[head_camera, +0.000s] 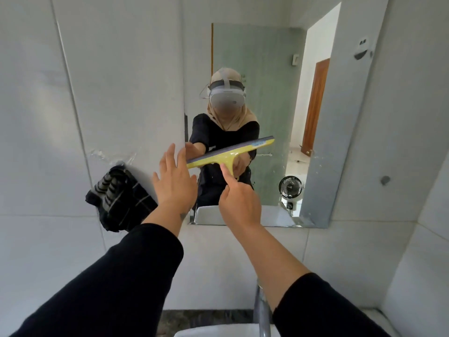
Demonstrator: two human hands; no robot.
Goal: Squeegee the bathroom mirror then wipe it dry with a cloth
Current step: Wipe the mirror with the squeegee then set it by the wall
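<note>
A yellow squeegee (230, 152) with a grey rubber blade lies tilted against the lower part of the mirror (340, 117). My right hand (239, 203) is shut on its handle, index finger stretched along it. My left hand (175, 181) is open, fingers spread, just left of the blade's lower end at the mirror's left edge. A dark striped cloth (119, 198) hangs on the tiled wall to the left of the mirror. The mirror reflects a person in dark sleeves wearing a headset.
A chrome tap (263, 312) and the white basin rim (206, 333) sit below my arms. Water streaks (102, 154) mark the wall above the cloth. A small fan (290, 187) and a wooden door show in the reflection. A hook (385, 180) is on the right wall.
</note>
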